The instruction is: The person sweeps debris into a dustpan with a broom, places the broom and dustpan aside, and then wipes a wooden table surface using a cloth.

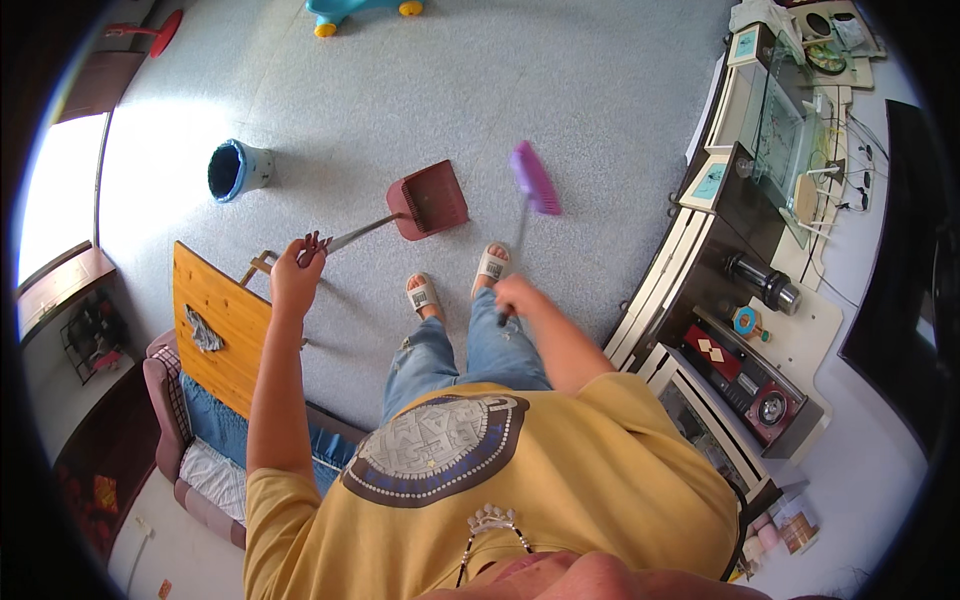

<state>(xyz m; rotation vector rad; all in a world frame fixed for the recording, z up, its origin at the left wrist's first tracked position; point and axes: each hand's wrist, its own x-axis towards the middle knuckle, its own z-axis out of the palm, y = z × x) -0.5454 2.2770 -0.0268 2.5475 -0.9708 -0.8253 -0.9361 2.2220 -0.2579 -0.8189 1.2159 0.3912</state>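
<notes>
My left hand [295, 276] grips the upper end of a long-handled dustpan [441, 196]. Its dark red pan lies on the speckled grey floor [360, 97], ahead of my feet, and a comb of teeth shows along one side of it. In my right hand [520, 295], held low by my thigh, is the dark grip of a broom [534, 178]. The broom's purple head is to the right of the dustpan, apart from it, with its bristles towards the lower right. The thin shaft looks blurred.
A lined waste bin [257, 166] stands left of the dustpan. At my left are a wooden table [217, 322] with a grey cloth [202, 330] and a sofa [166, 382]. A long cabinet [675, 277] runs along my right. A blue wheeled toy [360, 10] stands far ahead.
</notes>
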